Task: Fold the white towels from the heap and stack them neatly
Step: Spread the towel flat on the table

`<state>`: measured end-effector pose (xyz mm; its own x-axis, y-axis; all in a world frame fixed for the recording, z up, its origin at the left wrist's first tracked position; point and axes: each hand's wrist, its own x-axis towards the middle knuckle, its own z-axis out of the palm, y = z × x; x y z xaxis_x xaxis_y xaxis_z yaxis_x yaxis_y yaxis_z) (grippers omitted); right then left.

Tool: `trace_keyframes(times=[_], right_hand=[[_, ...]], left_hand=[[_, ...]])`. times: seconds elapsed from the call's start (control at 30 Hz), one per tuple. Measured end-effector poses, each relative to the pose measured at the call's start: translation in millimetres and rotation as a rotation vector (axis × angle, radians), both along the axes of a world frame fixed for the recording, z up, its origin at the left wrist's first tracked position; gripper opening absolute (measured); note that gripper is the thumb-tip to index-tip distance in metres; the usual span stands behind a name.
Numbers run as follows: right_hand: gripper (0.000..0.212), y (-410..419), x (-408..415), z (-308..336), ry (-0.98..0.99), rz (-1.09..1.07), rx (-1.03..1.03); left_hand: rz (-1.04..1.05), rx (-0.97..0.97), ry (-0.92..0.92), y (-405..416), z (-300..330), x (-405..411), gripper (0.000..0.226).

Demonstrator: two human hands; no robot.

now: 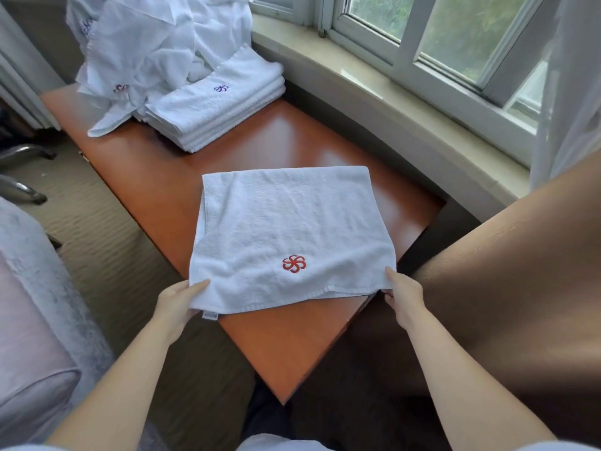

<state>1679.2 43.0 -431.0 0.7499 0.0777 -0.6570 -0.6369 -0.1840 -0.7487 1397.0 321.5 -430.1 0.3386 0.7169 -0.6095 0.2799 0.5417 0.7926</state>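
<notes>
One head-worn view — looking forward and down (wide-angle), close over the table (156,177).

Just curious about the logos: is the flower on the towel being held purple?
No, the flower on the held towel is red.

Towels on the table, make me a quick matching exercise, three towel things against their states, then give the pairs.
1. towel with red logo
2. folded stack
3. heap
A. crumpled, unfolded, at the table's far end
B. neatly piled, purple logo on top
C. lying flat, near corners pinched by left hand and right hand

Pairs: 1-C, 2-B, 3-A
</notes>
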Motion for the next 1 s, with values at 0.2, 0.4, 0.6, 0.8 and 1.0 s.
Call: trace_keyframes(times=[0.2,0.4,0.6,0.8,1.0], right_hand=[[0.018,-13,0,41,-0.158,-0.001,-0.001],[0.027,-28,-8,88,-0.205,-0.208,0.221],[0.020,-25,-4,171,-0.156,-0.349,0.703],[0.036,0,9,234,-0.268,-0.447,0.806],[0.036,40,29,217,-0.321,-0.537,0.623]], left_hand=[[0.041,0.193,0.071,-12,33,-7,0.017],[0.473,0.137,-0.277,-39,81,-13,0.015],[0.677,0.341,-0.330,-59,162,-8,0.036],[0.877,0.286,-0.432,-50,224,2,0.038],[0.878,0.178,-0.429,-13,216,25,0.036]])
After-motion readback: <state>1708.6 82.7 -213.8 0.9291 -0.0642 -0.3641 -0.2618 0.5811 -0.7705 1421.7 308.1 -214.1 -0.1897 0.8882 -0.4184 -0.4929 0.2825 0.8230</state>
